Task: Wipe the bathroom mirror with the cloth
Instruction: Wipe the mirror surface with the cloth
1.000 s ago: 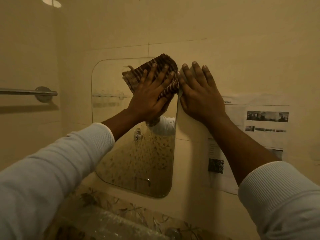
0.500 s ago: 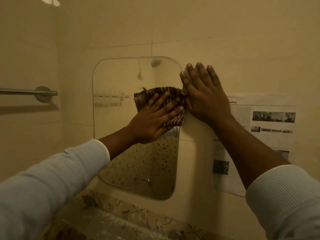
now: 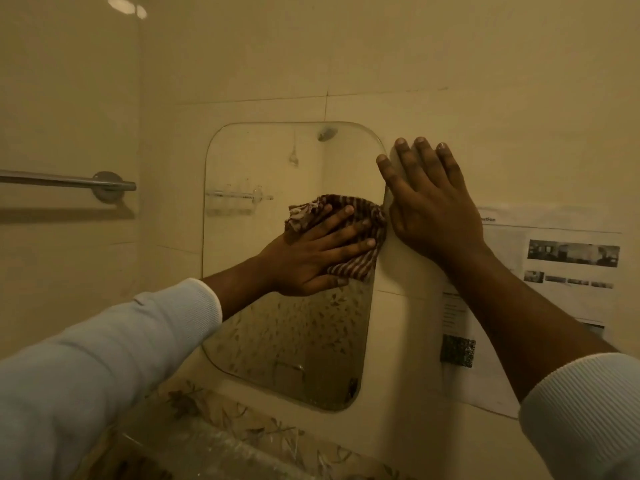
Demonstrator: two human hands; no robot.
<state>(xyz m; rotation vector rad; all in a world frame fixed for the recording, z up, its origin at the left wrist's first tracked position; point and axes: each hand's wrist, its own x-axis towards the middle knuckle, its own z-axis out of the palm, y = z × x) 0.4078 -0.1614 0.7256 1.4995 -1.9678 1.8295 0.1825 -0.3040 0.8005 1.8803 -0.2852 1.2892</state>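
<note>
Left hand (image 3: 308,261) flat and open, fingers spread, pressing striped cloth (image 3: 349,233) onto mirror (image 3: 263,168) near its right edge, about mid-height. Right hand (image 3: 429,206) open too, palm flat on wall just beside that same edge, holding nothing. Printed sheet (image 3: 568,271) farther right of mirror.

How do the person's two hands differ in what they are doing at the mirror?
The left hand lies on the rounded rectangular wall mirror, while the right hand lies flat on the cream tiled wall beside the mirror's right edge. The left hand presses a brown striped cloth; the right hand holds nothing. The left fingers point rightward, the right fingers upward. Both are flat with fingers extended, and both arms wear pale ribbed sleeves.
</note>
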